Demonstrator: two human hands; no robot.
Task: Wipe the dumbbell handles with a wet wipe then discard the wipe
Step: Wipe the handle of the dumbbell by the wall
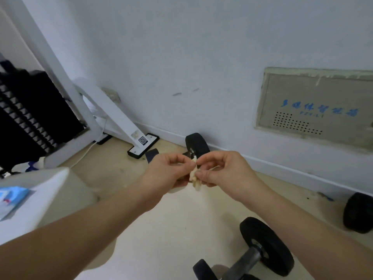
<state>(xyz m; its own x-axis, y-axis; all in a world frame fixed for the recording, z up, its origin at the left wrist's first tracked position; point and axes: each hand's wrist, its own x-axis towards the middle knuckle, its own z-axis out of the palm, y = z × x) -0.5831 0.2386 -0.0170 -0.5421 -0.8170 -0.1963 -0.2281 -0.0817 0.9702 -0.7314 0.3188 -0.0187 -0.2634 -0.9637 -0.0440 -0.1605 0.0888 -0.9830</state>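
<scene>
Currently both hands are meeting in mid-air above the pale floor. The left hand (167, 172) and the right hand (224, 170) are each pinching the small, crumpled off-white wet wipe (194, 177) between thumb and fingertips. The wipe is hanging bunched between them, touching no dumbbell.

The person is probably teasing the wipe open or re-folding it; whether any handle has been wiped already I cannot tell.

The dumbbell with black round weights and a grey metal handle (248, 257) is lying nearest, on the floor below the hands. A second black weight (196, 145) is peeking out behind the hands by the wall, and a third black weight (358, 212) is sitting far right.

The next move is likely calling for reaching down and wrapping the wipe round the near handle, with a fuller grip than this fingertip pinch.
</scene>
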